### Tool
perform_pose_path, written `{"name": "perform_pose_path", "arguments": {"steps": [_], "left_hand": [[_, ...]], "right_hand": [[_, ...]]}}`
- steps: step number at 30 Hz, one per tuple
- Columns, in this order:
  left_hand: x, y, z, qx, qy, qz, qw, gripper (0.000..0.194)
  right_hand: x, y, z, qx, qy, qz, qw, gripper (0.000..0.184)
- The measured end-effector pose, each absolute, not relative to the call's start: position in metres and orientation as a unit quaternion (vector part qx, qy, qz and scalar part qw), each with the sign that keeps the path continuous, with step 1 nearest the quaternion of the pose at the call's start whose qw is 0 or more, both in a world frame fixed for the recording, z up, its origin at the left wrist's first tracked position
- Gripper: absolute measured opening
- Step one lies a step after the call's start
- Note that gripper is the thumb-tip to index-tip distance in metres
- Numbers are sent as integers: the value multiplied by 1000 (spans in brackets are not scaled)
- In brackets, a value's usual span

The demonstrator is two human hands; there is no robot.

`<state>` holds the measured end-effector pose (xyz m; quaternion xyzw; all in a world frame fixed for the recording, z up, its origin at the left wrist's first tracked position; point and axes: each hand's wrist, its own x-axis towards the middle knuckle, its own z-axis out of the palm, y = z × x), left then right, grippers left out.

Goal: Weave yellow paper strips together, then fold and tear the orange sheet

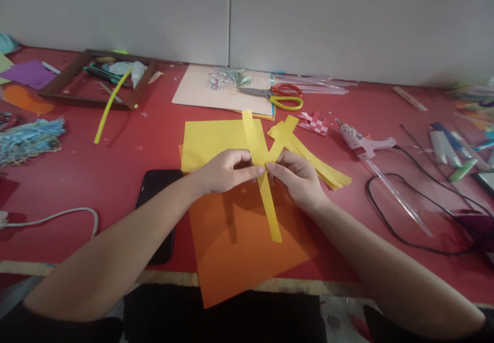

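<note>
My left hand [235, 169] pinches a long yellow paper strip [269, 204] between thumb and fingers. My right hand [295, 175] is closed on a second yellow paper strip [280, 141], which slants up to the right and meets the first one at my thumbs. Both strips are held above a yellow paper sheet [214, 137] and an orange paper sheet [227, 250]. More yellow strips [320, 165] lie in a fanned pile just beyond my right hand. Whether the two held strips are joined, I cannot tell.
Scissors [272, 95] lie at the back on pale sheets [204, 88]. A pink glue gun [365, 143] with a black cable [405, 175] is to the right. On the left are a wooden frame [88, 100] with small tools, a black phone [160, 183] and a white cable [57, 214].
</note>
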<state>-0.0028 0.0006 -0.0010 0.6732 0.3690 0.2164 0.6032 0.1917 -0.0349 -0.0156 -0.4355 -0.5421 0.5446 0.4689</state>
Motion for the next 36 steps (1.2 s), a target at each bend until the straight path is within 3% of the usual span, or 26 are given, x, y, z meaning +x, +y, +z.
{"name": "perform_pose_path", "arguments": {"steps": [12,19,31,36], "left_hand": [[-3,1,0,692,368,228,578,27],[-3,0,3,686,374,239,576,28],[1,2,0,611,332,295,655,22],[-3,-2,2,621,349,240,660,28]], "right_hand": [[195,-36,-18,-439,-529,566,456,22],[191,-37,-13,-442,-532,556,461,35],[191,-37,-17,-443,-550,504,497,35],[191,-36,-17,-440,-543,506,505,35]]}}
